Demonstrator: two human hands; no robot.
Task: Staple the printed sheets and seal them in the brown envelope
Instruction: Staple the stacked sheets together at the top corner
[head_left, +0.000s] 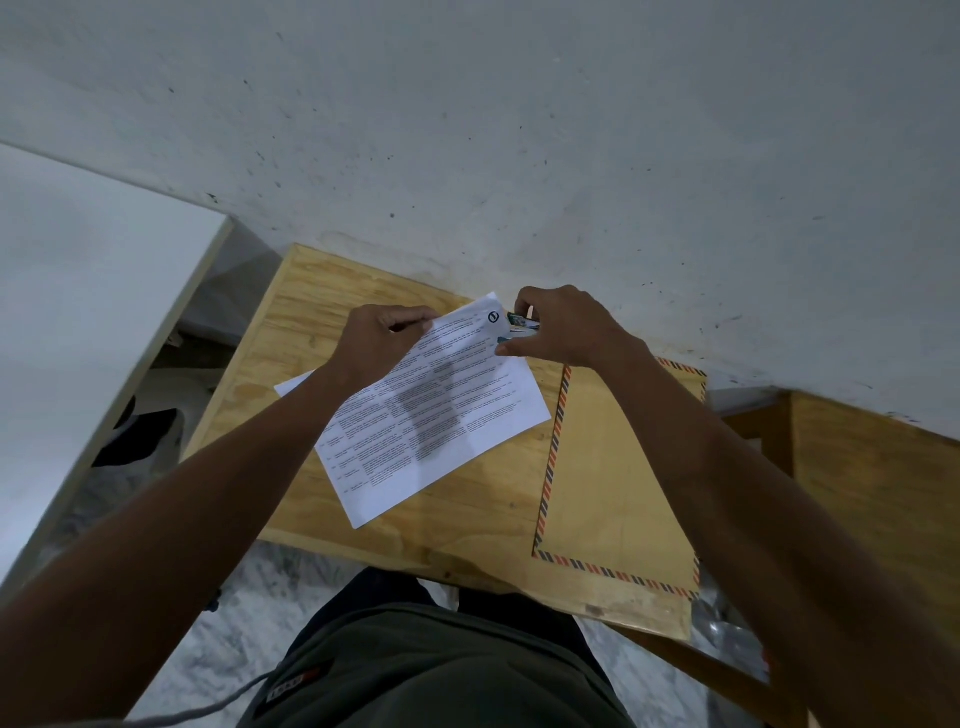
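Note:
White printed sheets (447, 415) lie at a slant on the plywood table (322, 322). My left hand (384, 338) pinches their far edge. My right hand (566, 327) is closed around a small blue-green stapler (519, 325) at the sheets' far right corner; most of the stapler is hidden by my fingers. The brown envelope (618, 467), edged with red and blue stripes, lies flat on the table to the right of the sheets, partly under my right forearm.
A white wall (519, 130) rises directly behind the table. A white panel (93, 291) stands to the left with dark clutter on the floor beside it. A second wooden table (878, 467) sits at the right. Marble floor shows below.

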